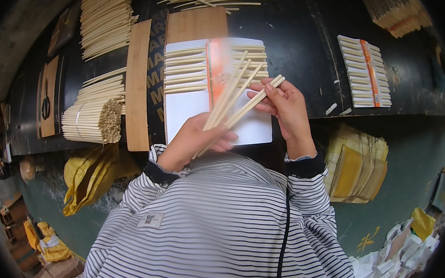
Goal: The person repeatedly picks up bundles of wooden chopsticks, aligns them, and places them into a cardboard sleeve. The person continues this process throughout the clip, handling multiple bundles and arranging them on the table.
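My left hand (203, 135) holds several pale wooden chopsticks (233, 88) fanned upward over a white card (185, 114). Between the thumb and fingers of my right hand (287, 105) are the upper ends of a pair of chopsticks (255, 100), whose lower ends reach my left hand. On the card's upper part, more chopsticks (185, 67) lie side by side in rows, crossed by an orange paper band (215, 67). The fanned sticks hide part of the band, and the card's lower half shows bare white at left.
A banded chopstick bundle (91, 121) and a tall stack of chopsticks (104, 17) are at left, beside a wooden strip (137, 88). Scissors (46, 101) lie farther left. A filled chopstick card (365, 72) lies right on the black table (298, 38). Yellow sacking (88, 179) hangs below.
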A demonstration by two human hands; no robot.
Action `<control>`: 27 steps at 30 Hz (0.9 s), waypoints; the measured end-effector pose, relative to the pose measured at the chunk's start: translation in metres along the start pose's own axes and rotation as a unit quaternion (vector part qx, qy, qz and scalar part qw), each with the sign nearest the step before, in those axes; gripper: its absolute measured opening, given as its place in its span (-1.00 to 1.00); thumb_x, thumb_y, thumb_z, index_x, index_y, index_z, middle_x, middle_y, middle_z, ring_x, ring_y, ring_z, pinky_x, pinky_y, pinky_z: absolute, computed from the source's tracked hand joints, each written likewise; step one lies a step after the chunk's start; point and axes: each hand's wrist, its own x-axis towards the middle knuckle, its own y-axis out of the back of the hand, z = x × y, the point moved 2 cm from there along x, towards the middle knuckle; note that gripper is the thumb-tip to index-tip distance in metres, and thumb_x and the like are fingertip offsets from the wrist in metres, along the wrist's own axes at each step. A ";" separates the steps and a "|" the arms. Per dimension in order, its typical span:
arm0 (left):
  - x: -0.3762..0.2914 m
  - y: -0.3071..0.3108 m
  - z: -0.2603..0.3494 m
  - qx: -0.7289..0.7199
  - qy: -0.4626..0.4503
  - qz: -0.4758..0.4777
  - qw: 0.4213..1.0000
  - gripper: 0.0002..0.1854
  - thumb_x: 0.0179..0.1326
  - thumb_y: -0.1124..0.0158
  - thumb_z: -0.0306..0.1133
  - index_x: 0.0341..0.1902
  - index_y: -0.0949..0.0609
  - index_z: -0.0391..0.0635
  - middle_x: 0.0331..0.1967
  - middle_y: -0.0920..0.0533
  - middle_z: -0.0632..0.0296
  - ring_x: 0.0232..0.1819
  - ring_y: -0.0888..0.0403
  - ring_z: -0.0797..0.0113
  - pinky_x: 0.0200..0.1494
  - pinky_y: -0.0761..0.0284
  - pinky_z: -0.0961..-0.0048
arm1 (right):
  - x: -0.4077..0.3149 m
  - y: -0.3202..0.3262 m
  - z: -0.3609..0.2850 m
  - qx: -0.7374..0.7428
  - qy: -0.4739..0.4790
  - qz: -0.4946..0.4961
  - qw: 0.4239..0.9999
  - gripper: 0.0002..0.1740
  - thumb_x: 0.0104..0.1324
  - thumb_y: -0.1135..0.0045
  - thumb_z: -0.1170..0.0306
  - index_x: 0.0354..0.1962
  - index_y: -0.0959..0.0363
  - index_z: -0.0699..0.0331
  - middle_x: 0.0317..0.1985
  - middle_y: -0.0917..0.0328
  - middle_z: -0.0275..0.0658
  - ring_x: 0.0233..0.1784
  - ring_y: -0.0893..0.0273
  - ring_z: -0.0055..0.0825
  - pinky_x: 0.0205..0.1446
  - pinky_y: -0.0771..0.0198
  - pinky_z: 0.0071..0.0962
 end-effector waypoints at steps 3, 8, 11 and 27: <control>0.000 -0.001 0.002 0.022 -0.001 0.001 1.000 -0.64 0.41 -0.20 -0.35 0.14 -0.47 -0.34 -0.23 -0.72 0.00 -0.32 -0.73 0.35 -0.22 -0.69 0.51 | 0.001 0.000 0.003 0.021 0.013 0.023 0.999 -0.50 0.45 -0.09 0.40 0.24 -0.24 0.45 -0.03 -0.65 0.00 -0.02 -0.70 -0.29 -0.11 -0.66 -0.54; -0.001 0.000 0.003 0.012 0.003 -0.005 1.000 -0.66 0.40 -0.21 -0.34 0.10 -0.49 -0.34 -0.25 -0.72 0.00 -0.35 -0.72 0.37 -0.27 -0.68 0.52 | 0.000 -0.002 0.000 0.005 0.052 0.078 0.996 -0.38 0.42 -0.13 0.45 0.34 -0.11 0.46 -0.08 -0.67 -0.02 -0.07 -0.71 -0.30 -0.17 -0.65 -0.56; 0.000 0.002 0.004 0.023 0.003 -0.021 1.000 -0.66 0.40 -0.21 -0.32 0.09 -0.50 -0.33 -0.27 -0.72 0.01 -0.37 -0.72 0.38 -0.31 -0.67 0.54 | -0.001 -0.005 -0.002 -0.025 0.068 0.087 0.994 -0.37 0.40 -0.16 0.47 0.34 -0.13 0.46 -0.11 -0.68 -0.04 -0.09 -0.72 -0.32 -0.22 -0.64 -0.59; 0.004 0.030 0.004 0.001 -0.089 0.134 0.987 -0.58 0.51 -0.02 -0.24 0.25 -0.43 -0.33 -0.29 -0.72 -0.01 -0.46 -0.71 0.41 -0.40 -0.65 0.62 | -0.026 0.078 -0.008 0.023 0.246 0.332 0.911 -0.52 0.42 -0.14 0.46 0.24 -0.25 0.33 0.02 -0.58 -0.01 -0.02 -0.68 -0.25 -0.16 -0.71 -0.51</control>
